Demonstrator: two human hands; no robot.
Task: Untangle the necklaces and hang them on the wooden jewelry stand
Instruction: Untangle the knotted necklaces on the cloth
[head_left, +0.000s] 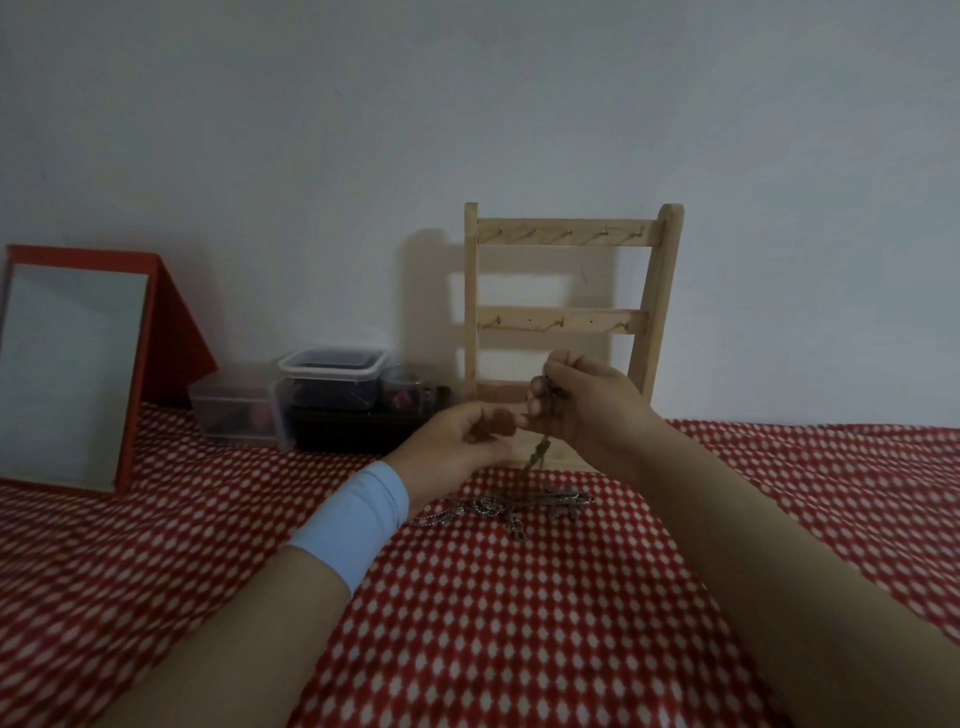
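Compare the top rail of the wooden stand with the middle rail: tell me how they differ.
The top rail sits high, near the tops of the posts; the middle rail sits lower, just above the right hand. The top rail carries a fuller row of small hooks; the middle rail shows fewer hooks, with bare holes between them. Both are pale wood, run level between the same two posts, and hold no necklace yet.

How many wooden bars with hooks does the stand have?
2 show: the top bar and the middle bar of the wooden jewelry stand. A lower bar sits mostly hidden behind the hands.
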